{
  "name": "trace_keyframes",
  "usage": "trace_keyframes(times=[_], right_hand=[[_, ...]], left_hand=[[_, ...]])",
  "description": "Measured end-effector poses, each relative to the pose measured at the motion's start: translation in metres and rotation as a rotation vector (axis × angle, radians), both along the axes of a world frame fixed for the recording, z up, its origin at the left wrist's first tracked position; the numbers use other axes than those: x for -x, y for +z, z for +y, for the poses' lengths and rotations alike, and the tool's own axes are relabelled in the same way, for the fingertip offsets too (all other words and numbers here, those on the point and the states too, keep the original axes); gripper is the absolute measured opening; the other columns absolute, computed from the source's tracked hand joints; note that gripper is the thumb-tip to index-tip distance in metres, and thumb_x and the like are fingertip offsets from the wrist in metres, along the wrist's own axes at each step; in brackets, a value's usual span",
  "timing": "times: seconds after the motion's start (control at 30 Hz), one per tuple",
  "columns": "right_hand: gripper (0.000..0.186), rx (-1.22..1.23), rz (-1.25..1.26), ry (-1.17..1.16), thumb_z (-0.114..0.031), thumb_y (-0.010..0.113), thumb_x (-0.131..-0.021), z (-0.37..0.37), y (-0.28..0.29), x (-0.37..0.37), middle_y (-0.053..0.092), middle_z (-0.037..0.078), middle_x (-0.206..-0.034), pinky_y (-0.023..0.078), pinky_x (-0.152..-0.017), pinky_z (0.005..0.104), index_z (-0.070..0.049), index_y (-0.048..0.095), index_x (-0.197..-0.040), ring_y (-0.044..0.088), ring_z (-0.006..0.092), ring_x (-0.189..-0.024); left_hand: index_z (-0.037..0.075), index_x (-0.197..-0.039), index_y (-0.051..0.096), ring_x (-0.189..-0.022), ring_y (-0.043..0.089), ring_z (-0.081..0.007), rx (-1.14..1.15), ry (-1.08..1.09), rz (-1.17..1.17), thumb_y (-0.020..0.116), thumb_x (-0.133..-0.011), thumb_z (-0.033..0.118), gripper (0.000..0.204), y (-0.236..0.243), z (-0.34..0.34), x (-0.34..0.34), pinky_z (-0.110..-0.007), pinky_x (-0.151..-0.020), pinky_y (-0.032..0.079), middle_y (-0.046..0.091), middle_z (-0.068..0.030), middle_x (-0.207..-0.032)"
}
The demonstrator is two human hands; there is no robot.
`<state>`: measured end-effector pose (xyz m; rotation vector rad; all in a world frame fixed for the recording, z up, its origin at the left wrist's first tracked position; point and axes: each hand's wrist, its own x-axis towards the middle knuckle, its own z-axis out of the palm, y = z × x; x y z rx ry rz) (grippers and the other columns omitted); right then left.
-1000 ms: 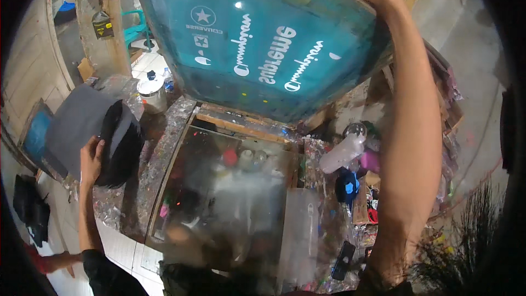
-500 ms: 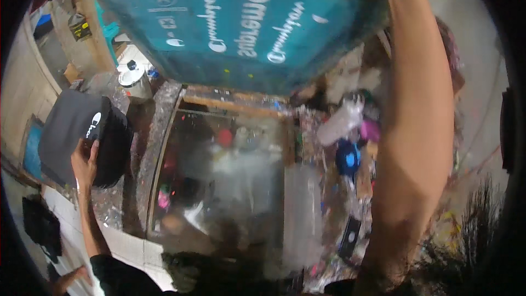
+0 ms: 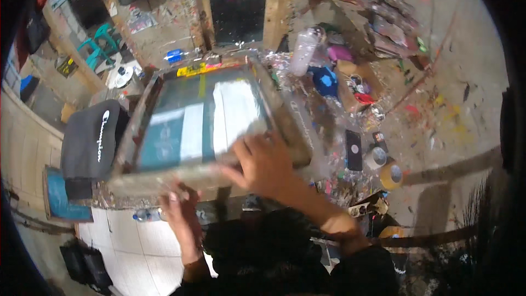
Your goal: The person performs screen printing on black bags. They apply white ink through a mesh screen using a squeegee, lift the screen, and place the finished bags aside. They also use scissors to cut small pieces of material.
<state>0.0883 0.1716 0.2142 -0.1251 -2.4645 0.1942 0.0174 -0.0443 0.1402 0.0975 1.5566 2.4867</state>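
Note:
A wood-edged printing screen [image 3: 200, 111] with teal mesh lies slightly tilted over the work table in front of me. White strips or patches cover parts of its mesh, and yellow tape runs along its far end. My right hand [image 3: 260, 161] grips the near right part of the frame, thumb at the front rail and fingers over the top. Below the front rail, toward the left, my left hand [image 3: 182, 219] has its fingers up at the rail, blurred; whether they touch it I cannot tell. Left of the screen rests a black cloth piece [image 3: 87, 142] with white lettering.
On the cluttered, paint-spotted table at right are a clear bottle [image 3: 306, 52], a blue cloth [image 3: 324, 81], a phone [image 3: 354, 151] and tape rolls [image 3: 390, 176]. A white can [image 3: 123, 77] stands at far left. A small teal screen [image 3: 66, 196] leans at lower left.
The printing screen has come down from its raised position and now covers the table's glass panel. My left hand left the black cloth for the front rail; my right arm lowered.

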Motion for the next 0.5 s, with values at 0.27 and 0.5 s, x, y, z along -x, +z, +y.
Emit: trace_keyframes(times=[0.27,0.5], right_hand=[[0.056,0.041,-0.296,-0.634,-0.008,0.069,-0.081,0.041,-0.132,-0.171,0.060,0.019,-0.136,0.035,-0.109,0.0600,-0.007,0.059,-0.136,0.054,0.0410,-0.128],[0.040,0.566,0.288,-0.496,-0.021,0.049,-0.105,0.105,-0.212,-0.184,0.064,0.021,-0.129,0.046,-0.101,0.0402,0.003,0.057,-0.135,0.060,0.0322,-0.119]], left_hand=[[-0.004,-0.140,0.033,-0.118,0.059,-0.0295,0.108,-0.017,-0.344,0.071,-0.097,0.025,0.064,-0.095,-0.021,-0.025,-0.047,-0.097,0.057,0.049,-0.0197,-0.130],[-0.005,-0.137,0.035,-0.114,0.061,-0.0278,0.131,-0.071,-0.333,0.072,-0.097,0.024,0.062,-0.097,-0.035,-0.023,-0.044,-0.093,0.059,0.052,-0.0188,-0.127]])
